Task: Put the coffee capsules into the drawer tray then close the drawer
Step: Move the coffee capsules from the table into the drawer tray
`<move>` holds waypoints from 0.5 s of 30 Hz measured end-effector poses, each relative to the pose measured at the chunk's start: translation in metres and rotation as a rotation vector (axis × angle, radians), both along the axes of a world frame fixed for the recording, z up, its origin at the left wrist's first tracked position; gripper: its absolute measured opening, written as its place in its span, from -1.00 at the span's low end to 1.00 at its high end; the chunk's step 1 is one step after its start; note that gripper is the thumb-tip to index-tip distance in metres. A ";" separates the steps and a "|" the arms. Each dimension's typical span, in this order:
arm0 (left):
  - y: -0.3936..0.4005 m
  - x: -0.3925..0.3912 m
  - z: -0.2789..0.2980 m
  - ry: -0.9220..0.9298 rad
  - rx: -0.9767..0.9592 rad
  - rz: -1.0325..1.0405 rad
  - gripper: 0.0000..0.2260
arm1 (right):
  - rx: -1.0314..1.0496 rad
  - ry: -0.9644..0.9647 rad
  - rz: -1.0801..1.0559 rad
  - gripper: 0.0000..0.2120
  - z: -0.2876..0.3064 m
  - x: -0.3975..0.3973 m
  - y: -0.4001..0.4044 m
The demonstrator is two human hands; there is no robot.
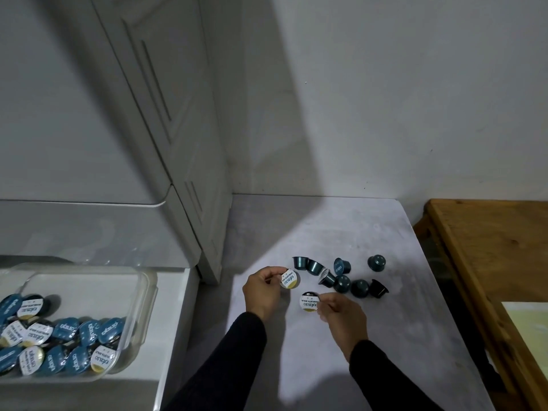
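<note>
My left hand [262, 292] pinches a white-lidded coffee capsule [289, 279] just above the grey counter [385, 336]. My right hand [341, 314] grips a second white-lidded capsule [309, 301] close beside it. Behind both hands lies a loose cluster of several dark teal capsules [344, 277], some upright, some tipped. At the lower left an open white drawer [175, 307] holds a clear plastic tray [142, 292] filled with several blue-lidded and white-lidded capsules [68, 342].
A white cabinet [166, 143] rises between the drawer and the counter. A white wall [385, 99] backs the counter. A wooden table [489, 262] stands at the right, with a pale sheet [530, 327] on it.
</note>
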State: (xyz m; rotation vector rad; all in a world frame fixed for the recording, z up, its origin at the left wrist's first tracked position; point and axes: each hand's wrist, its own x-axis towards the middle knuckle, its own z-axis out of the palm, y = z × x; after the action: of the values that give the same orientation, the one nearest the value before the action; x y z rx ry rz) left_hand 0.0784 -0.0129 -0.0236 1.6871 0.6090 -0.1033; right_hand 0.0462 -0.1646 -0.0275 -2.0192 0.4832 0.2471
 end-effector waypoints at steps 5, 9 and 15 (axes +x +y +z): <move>0.001 -0.014 0.011 -0.019 -0.010 0.015 -0.77 | 0.215 -0.080 -0.106 -0.75 0.011 -0.008 0.000; 0.004 -0.026 0.030 -0.092 -0.034 -0.028 -0.72 | 0.453 -0.161 -0.172 -0.87 0.030 -0.011 0.003; 0.032 -0.054 0.087 -0.229 -0.072 -0.123 -0.75 | 0.711 -0.251 -0.136 -0.85 0.073 -0.016 0.020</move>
State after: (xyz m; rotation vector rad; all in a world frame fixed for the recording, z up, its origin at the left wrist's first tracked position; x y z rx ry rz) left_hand 0.0245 0.0193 0.0638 1.6379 0.3267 -0.0194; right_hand 0.0307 -0.1442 0.0450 -1.2937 0.3106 0.0620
